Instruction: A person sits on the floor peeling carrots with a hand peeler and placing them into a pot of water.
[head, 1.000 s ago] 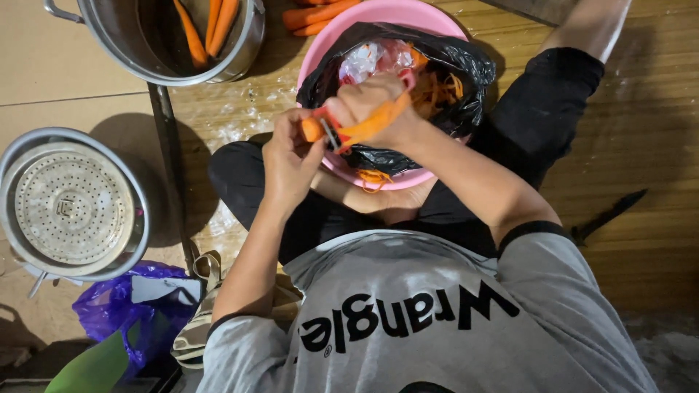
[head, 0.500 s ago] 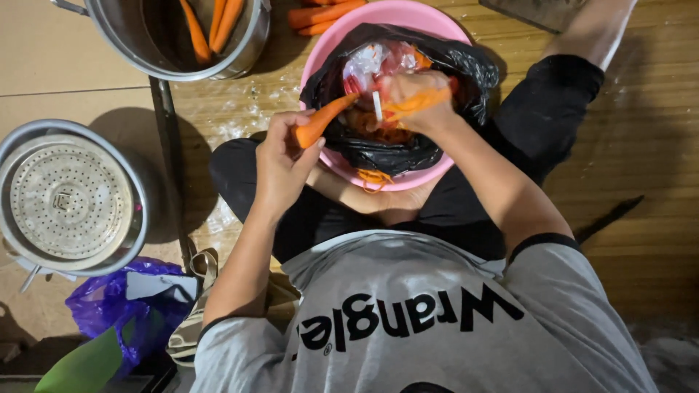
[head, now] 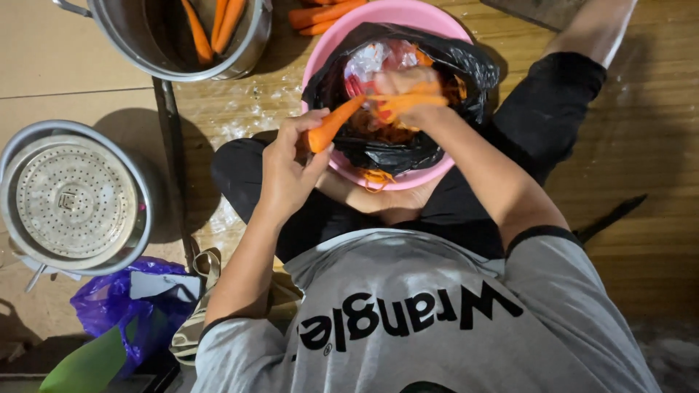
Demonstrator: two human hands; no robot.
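My left hand (head: 290,169) grips the thick end of an orange carrot (head: 331,125), which points up and right over a pink basin (head: 328,51). A black plastic bag (head: 466,69) lines the basin and holds orange peelings. My right hand (head: 409,93) is blurred at the carrot's far tip, above the bag. It is closed on a peeler that is barely visible, with a strip of orange peel across the fingers.
A steel pot (head: 138,54) at the top left holds several carrots. More carrots (head: 320,14) lie on the wooden floor behind the basin. A steel steamer pot (head: 73,196) sits at the left, a purple bag (head: 116,306) below it. My crossed legs flank the basin.
My right hand has slid away along the carrot toward its tip, over the bag. The carrot now tilts up to the right. My left hand keeps its grip.
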